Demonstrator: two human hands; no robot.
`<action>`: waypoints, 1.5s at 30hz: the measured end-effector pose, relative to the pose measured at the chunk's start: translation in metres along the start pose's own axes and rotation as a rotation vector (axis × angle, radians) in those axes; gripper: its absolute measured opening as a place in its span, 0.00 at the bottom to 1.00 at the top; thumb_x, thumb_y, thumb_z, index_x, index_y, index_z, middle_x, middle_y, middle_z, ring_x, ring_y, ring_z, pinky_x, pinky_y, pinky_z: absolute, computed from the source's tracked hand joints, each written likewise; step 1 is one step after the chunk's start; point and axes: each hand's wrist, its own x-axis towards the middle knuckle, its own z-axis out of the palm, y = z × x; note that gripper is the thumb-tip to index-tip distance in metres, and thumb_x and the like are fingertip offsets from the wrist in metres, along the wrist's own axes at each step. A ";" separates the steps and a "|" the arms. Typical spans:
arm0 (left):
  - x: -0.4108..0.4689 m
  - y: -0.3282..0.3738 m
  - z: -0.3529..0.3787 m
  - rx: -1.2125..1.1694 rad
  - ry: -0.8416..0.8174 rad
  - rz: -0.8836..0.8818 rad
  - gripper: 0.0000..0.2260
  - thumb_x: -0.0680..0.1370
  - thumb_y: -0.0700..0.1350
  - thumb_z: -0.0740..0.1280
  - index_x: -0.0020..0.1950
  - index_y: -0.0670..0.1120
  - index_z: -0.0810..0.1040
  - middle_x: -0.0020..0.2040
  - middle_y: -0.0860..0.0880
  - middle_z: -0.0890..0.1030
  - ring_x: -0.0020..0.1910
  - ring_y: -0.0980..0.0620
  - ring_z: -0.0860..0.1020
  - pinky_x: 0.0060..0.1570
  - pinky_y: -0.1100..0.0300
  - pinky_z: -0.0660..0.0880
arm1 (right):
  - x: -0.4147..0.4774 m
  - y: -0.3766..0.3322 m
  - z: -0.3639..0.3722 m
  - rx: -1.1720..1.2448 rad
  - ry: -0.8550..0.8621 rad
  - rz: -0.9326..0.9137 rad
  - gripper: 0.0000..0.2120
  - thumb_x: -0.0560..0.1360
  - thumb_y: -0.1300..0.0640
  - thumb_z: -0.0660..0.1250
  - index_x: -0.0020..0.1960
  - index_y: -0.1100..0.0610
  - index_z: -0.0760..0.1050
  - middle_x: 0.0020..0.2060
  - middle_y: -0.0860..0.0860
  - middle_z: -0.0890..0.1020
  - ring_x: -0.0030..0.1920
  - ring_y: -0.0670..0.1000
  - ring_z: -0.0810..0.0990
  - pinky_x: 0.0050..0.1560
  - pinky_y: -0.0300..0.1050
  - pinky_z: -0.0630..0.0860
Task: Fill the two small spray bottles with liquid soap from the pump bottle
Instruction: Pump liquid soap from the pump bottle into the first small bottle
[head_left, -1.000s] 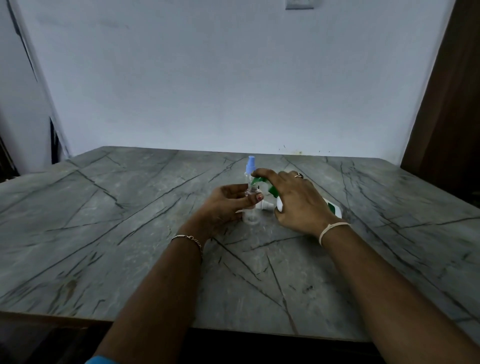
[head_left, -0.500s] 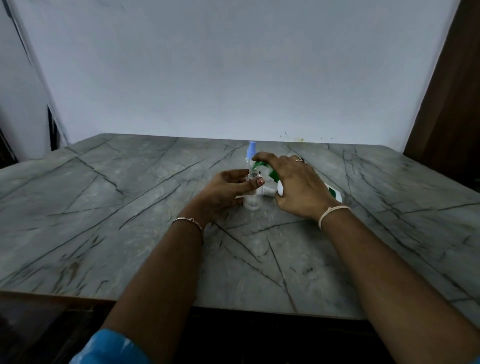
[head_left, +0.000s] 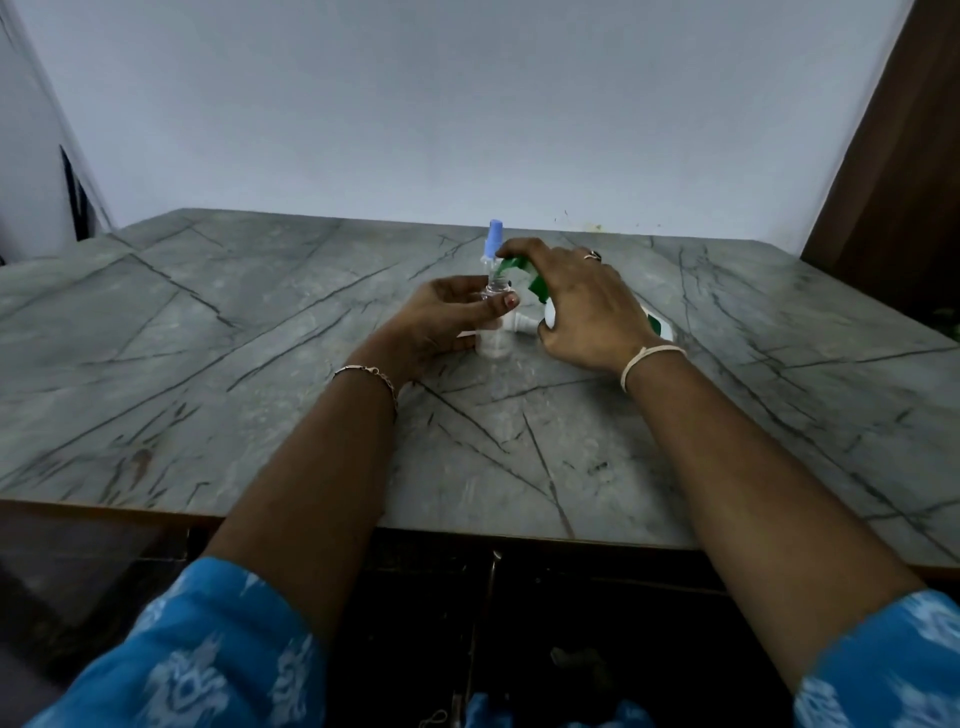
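Left hand (head_left: 447, 314), thumb and fingers curled round the open spray bottle (head_left: 493, 347), which stands upright near the middle of the worktop (head_left: 260, 338); its neck is uncapped as far as I can read it. Long axis of this bottle: vertical, mouth up.

Just to its right is the pump bottle (head_left: 655, 326), green and white, tipped over toward the left. Its long axis runs roughly right to left, base out to the right. The green pump head (head_left: 511, 262) is beside and slightly above the small bottle's mouth.

Right hand (head_left: 587, 306) grasps the pump bottle from above, fingers wrapped over its upper part, forefinger reaching onto the pump head.

The relation I judge the coming move to turn on is spout to mouth. The spout lies just right of the neck and very near it. Whether it sits squarely over the opening I cannot tell from this view. The right is nearer the pump and the left nearer the receiving bottle, so I expect the right to press while the left steadies.

A small white piece (head_left: 521, 325) lies on the worktop between the two hands, just beside the small bottle; possibly a removed sprayer, too small to say.

Second spray bottle (head_left: 494, 244), blue cap on, stands upright just behind the first.
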 end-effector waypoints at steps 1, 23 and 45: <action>0.000 0.000 0.000 0.001 0.003 -0.002 0.20 0.70 0.45 0.75 0.61 0.44 0.79 0.55 0.45 0.83 0.55 0.47 0.81 0.52 0.54 0.79 | 0.001 -0.002 0.000 0.008 0.001 0.007 0.34 0.67 0.56 0.72 0.68 0.44 0.61 0.46 0.51 0.77 0.50 0.56 0.75 0.52 0.54 0.73; -0.003 0.001 0.000 -0.027 -0.011 0.001 0.12 0.72 0.44 0.73 0.54 0.52 0.77 0.51 0.49 0.84 0.50 0.53 0.82 0.41 0.63 0.78 | 0.001 0.003 0.008 -0.085 0.044 -0.045 0.37 0.69 0.52 0.73 0.70 0.41 0.57 0.42 0.48 0.73 0.47 0.55 0.74 0.48 0.52 0.74; -0.009 0.005 0.004 -0.018 -0.008 0.005 0.17 0.73 0.44 0.72 0.62 0.46 0.78 0.56 0.44 0.82 0.53 0.50 0.81 0.36 0.65 0.78 | -0.001 0.008 0.007 -0.100 0.044 -0.052 0.36 0.69 0.52 0.72 0.71 0.40 0.57 0.42 0.49 0.73 0.46 0.53 0.73 0.46 0.49 0.71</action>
